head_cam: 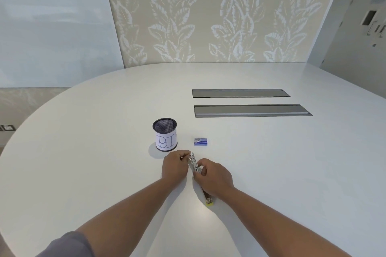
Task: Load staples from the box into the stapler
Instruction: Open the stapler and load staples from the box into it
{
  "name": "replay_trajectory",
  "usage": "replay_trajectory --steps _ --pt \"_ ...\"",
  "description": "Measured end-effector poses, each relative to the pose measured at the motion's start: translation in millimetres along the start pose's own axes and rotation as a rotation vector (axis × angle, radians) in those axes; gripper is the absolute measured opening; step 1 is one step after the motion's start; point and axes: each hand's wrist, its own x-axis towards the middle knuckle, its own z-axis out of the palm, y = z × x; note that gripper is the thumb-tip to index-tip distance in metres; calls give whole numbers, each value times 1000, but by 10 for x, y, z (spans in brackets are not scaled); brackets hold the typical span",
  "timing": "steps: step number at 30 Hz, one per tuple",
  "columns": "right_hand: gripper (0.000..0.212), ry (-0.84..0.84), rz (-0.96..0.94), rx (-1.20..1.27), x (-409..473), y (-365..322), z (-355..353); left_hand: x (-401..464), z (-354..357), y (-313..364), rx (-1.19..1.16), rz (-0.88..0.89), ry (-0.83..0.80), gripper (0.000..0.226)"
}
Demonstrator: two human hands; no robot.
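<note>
A metal stapler [194,165] lies opened out flat on the white table [271,162], its yellow-tipped end [209,202] toward me. My right hand [215,176] grips its middle. At the far end of the stapler, the fingertips of my left hand [174,166] pinch something small and shiny; I cannot tell if it is a staple strip or part of the stapler. A small blue staple box [201,141] sits closed on the table just beyond both hands.
A black mesh cup [165,134] with a paper label reading "BIN" stands left of the staple box, close to my left hand. Two long grey cable hatches [250,110] are set into the table farther back right.
</note>
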Motion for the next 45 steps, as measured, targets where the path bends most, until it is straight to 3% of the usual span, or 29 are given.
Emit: replay_trajectory --steps 12,20,31,45 --pt "31 89 -14 -149 68 -118 58 143 -72 2 247 366 -230 26" --pt "28 88 0 -132 87 -114 75 217 -22 -74 232 317 -200 16" --pt "23 66 32 -116 106 -172 65 191 -41 -11 231 332 -209 20" --pt "27 85 9 -112 88 -166 74 199 -22 -19 210 223 -194 19"
